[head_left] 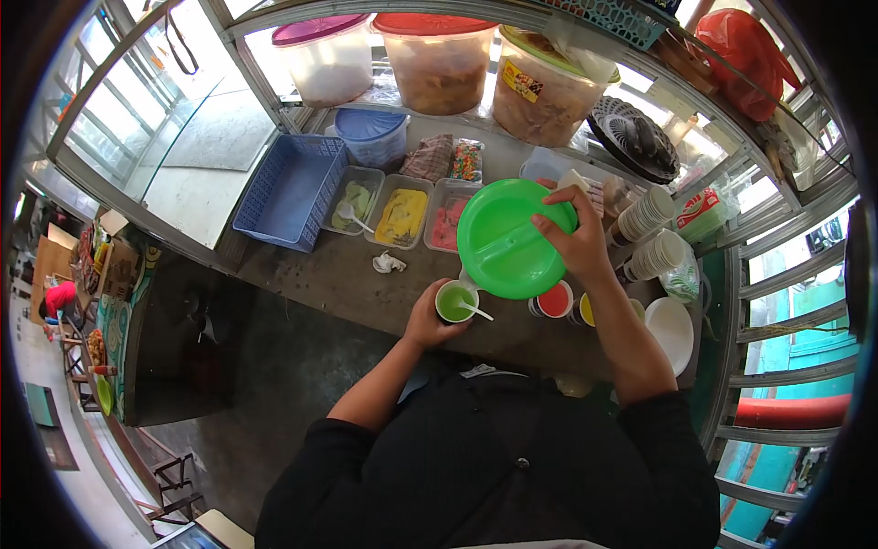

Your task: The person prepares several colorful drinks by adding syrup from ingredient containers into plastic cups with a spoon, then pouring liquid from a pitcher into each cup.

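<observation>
My left hand [427,319] is wrapped round a small white cup [444,309] with green contents. A white plastic spoon [477,312] leans in the cup, its handle pointing right. My right hand [581,236] grips a round green plastic lid [503,258] by its right edge, thumb on top. The lid, with a raised bar across its middle, is tilted above the counter and partly hides what lies beneath. Behind it stand open tubs with pink [446,220], yellow [400,216] and pale green [353,203] contents. A red-filled cup [553,300] and a yellow one [586,309] sit right of the lid.
A blue basket [291,197] stands at the counter's left. Large lidded buckets [433,73] line the back. Stacked paper cups [646,216] and a white plate [670,335] are at the right. A crumpled tissue [388,263] lies on the counter. Far left, a person in red [60,300].
</observation>
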Demonstrator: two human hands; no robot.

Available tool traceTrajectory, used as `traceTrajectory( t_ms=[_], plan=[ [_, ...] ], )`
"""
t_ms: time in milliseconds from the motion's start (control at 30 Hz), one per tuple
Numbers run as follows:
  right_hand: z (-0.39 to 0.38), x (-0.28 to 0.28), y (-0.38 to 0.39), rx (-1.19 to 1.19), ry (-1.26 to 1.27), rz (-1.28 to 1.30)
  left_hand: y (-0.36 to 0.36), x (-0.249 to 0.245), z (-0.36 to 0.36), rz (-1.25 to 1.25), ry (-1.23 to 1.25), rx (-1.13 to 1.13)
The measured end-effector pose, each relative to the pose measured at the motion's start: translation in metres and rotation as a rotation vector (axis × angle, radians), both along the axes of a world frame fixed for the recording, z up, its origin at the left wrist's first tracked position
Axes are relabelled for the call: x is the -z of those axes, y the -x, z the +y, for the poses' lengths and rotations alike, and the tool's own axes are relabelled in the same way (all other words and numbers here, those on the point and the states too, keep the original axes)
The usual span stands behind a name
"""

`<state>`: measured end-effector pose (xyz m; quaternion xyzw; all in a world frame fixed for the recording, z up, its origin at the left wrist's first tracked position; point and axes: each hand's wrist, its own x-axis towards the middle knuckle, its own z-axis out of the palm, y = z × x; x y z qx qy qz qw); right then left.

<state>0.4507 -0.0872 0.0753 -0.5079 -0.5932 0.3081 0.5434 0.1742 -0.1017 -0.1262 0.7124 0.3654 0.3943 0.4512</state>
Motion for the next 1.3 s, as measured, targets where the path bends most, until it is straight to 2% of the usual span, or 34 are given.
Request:
traceTrajectory(
  t_ms=[167, 267, 467, 667, 767, 967, 1167, 1300],
  plan=[
    [-0.002, 0.003, 0.015, 0.038, -0.026, -0.028, 0.000, -0.010, -0.006, -0.027, -0.029, -0.114],
    [-0.002, 0.005, 0.024, 0.073, -0.031, -0.067, -0.001, 0.004, -0.005, -0.032, -0.119, -0.247],
    [0.002, 0.004, 0.038, 0.140, -0.073, -0.090, -0.001, 0.006, -0.001, -0.029, -0.114, -0.416],
    [0.003, 0.006, 0.046, 0.170, -0.106, -0.088, 0.002, 0.005, 0.002, -0.082, -0.097, -0.468],
    [0.002, 0.006, 0.053, 0.200, -0.091, -0.077, 0.014, 0.008, 0.009, -0.192, 0.053, -0.289],
    [0.002, 0.007, 0.065, 0.229, -0.125, -0.180, 0.038, 0.001, 0.028, -0.023, 0.086, -0.016],
    [-0.002, 0.007, 0.082, 0.230, -0.128, -0.270, 0.048, -0.029, 0.042, -0.017, 0.235, 0.171],
    [-0.002, 0.006, 0.091, 0.237, -0.131, -0.296, 0.060, -0.030, 0.058, 0.109, 0.179, 0.254]
  ],
)
